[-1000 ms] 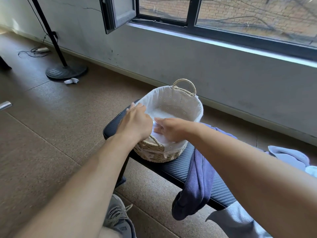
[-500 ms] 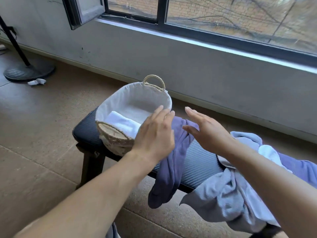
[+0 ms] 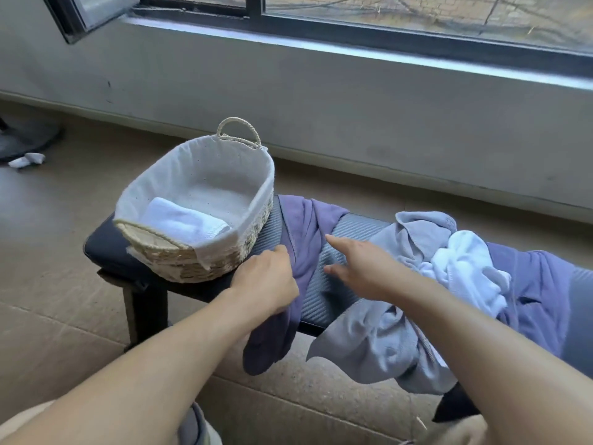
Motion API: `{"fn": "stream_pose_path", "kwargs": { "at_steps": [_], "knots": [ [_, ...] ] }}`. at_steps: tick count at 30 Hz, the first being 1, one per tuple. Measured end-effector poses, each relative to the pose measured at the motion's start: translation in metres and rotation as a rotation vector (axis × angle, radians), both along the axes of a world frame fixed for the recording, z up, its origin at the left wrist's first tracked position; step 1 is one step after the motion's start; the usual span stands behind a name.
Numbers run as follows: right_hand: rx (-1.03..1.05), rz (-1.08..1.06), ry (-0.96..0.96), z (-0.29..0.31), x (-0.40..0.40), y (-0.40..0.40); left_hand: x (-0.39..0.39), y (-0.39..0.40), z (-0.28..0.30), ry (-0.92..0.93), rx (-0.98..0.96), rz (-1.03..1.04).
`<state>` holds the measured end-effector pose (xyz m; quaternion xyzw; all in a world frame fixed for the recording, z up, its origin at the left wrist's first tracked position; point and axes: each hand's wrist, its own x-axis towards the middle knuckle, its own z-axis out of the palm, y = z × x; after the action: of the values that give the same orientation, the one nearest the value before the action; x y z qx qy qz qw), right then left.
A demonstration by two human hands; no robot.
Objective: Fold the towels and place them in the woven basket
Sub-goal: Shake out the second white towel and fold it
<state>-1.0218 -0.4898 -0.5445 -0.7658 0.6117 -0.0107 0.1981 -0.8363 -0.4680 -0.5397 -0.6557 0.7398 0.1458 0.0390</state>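
Bench, one: dark, padded, running under both our hands and off to our right.

Woven basket, one: cloth-lined, two looped handles, standing on the bench just left of our left hand. Inside it lies one folded white towel, at the near end.

Loose towels, four that we can count. One dark purple towel is draped over the bench between our hands, its end hanging off the near edge. One pale grey towel is heaped beyond and under our right forearm and hangs off the near edge. One white towel, crumpled, sits on the heap to the right of our right hand. One more purple towel lies farthest right.

Left hand, one: fingers curled down on the near part of the dark purple towel; we cannot tell whether they pinch the cloth.

Right hand, one: fingers straight and spread, reaching forward just above the bench, holding nothing, beside the dark purple towel.

The two hands are apart, the dark purple towel between them.
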Motion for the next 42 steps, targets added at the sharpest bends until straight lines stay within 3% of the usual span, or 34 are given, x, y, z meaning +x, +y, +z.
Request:
{"fn": "stream_pose_path", "kwargs": {
  "at_steps": [5, 8, 14, 24, 29, 32, 38, 42],
  "knots": [
    [-0.045, -0.106, 0.106, 0.007, -0.027, 0.000, -0.011, 0.001, 0.003, 0.024, -0.175, -0.069],
    [0.000, -0.170, 0.160, 0.015, -0.053, 0.007, -0.022, 0.002, 0.002, 0.153, -0.233, -0.176],
    [0.076, -0.325, 0.260, 0.037, -0.090, 0.026, -0.048, 0.010, 0.004, 0.402, -0.175, -0.378],
    [0.009, -0.401, 0.383, 0.045, -0.119, 0.045, -0.063, 0.012, 0.008, 0.534, -0.207, -0.391],
    [-0.298, -0.474, -0.079, 0.073, -0.106, 0.055, -0.059, 0.013, 0.010, 0.613, -0.245, -0.392],
    [-0.489, -0.346, -0.468, 0.087, -0.078, 0.063, -0.055, 0.009, 0.012, 0.736, -0.278, -0.339],
    [-0.328, 0.046, -1.033, 0.083, -0.046, 0.062, -0.041, -0.003, 0.024, 0.889, -0.391, -0.378],
    [-0.286, 0.011, -1.093, 0.078, -0.040, 0.056, -0.034, -0.006, 0.026, 0.977, -0.329, -0.358]
  ]
}}
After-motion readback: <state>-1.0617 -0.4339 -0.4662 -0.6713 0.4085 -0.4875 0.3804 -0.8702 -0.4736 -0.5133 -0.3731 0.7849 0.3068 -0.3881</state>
